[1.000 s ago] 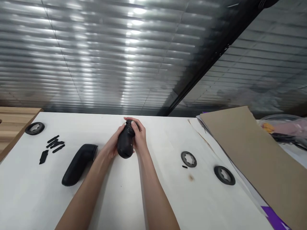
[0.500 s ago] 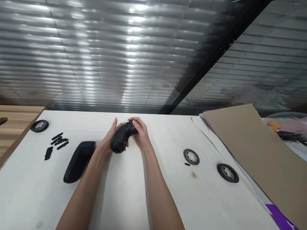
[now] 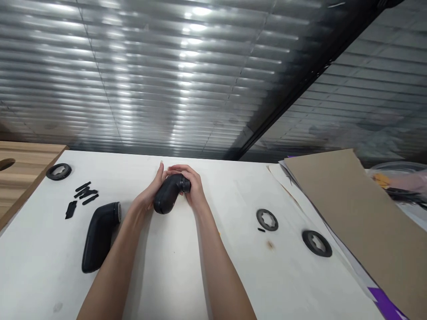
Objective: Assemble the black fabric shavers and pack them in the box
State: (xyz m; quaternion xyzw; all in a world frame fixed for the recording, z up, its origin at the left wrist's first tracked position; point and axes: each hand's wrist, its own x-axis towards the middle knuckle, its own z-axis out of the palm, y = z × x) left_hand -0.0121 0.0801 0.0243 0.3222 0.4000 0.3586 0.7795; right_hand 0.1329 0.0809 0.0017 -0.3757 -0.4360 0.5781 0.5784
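Both hands hold a black angled handheld device (image 3: pixel 169 194) above the white table. My left hand (image 3: pixel 151 189) cradles its rounded body from the left, with the thumb pointing up and away. My right hand (image 3: pixel 195 189) is curled around the ribbed round end of the device, its fingers reaching over the far side. Some fingertips are hidden behind the device. Beside my left forearm lies a second black angled device (image 3: pixel 98 238), its round, light-coloured face turned to the right.
Several small black strips (image 3: pixel 86 192) and a black ring (image 3: pixel 58 171) lie at the far left. Two more rings, a nearer one (image 3: pixel 267 220) and a farther-right one (image 3: pixel 316 243), lie on the right. Brown cardboard (image 3: pixel 353 213) covers the right edge. Metal blinds (image 3: pixel 150 80) rise behind the table (image 3: pixel 233 275).
The held device has turned slightly, and my right fingers have shifted around its ribbed end. The second device has swung round on the table, so its round face now shows.
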